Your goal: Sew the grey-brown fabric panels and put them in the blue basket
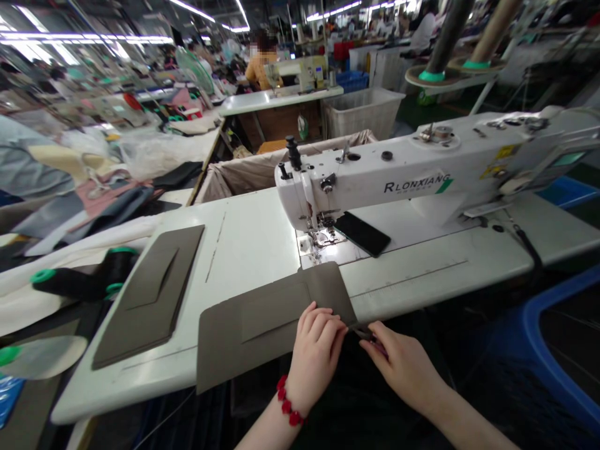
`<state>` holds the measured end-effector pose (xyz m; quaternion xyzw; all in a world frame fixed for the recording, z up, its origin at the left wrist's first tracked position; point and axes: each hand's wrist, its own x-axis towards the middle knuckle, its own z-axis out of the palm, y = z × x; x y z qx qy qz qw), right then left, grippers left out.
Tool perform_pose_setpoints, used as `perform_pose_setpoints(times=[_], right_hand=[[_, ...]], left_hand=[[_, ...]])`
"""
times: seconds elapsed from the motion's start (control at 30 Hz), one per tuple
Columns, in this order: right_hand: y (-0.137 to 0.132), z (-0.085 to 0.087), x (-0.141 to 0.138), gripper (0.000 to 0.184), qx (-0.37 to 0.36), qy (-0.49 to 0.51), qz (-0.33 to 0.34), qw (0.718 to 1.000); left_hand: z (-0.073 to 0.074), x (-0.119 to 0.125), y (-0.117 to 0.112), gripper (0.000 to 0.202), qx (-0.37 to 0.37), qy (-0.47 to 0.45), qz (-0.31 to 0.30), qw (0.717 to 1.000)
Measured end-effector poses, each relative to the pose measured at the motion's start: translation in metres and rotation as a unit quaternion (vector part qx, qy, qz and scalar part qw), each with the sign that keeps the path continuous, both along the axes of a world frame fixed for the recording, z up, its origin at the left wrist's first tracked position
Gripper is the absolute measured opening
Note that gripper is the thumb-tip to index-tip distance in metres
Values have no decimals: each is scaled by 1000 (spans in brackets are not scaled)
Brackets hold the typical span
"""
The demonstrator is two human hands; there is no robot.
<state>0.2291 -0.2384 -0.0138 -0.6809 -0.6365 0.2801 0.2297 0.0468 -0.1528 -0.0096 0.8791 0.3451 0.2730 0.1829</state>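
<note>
The flat grey-brown panel of stiff material lies on the white sewing table, overhanging its near edge, just in front of the white sewing machine; the left hand curls its fingers closed over the panel's near right corner; the right hand, just beside it, pinches a small dark tool at that corner.

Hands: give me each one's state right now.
Left hand: fingers bent on the grey panel corner; whether it grips cannot be told.
Right hand: closed on a small dark tool at that corner.
</note>
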Motion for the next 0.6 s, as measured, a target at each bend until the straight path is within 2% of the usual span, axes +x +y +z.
perform_pose_setpoints(times=[0.2, 0.33, 0.37, 0.4, 0.43, 0.5, 0.57, 0.6], right_hand=[[5, -7, -7, 22, -1, -9, -30, 1000], [3, -10, 3, 24, 5, -7, -58, 998], [2, -10, 5, 23, 12, -3, -67, 998], [0, -9, 7, 21, 21, 2, -72, 997], [-1, -9, 8, 22, 29, 7, -74, 997], [-1, -8, 6, 33, 38, 15, -57, 998], [0, -9, -1, 47, 39, 10, -21, 999], [2, -10, -6, 52, 39, 1, -3, 999]], left_hand=[[13, 4, -5, 11, -53, -2, -1, 999], [33, -25, 16, 14, -93, 23, -117, 988], [38, -37, 25, 17, -95, 37, -124, 987], [40, -51, 36, 20, -91, 54, -92, 990], [41, -65, 47, 23, -83, 79, -35, 993], [39, -89, 67, 49, -56, 144, 79, 985], [35, -106, 80, 76, -36, 205, 128, 970], [34, -110, 83, 83, -30, 227, 136, 964]])
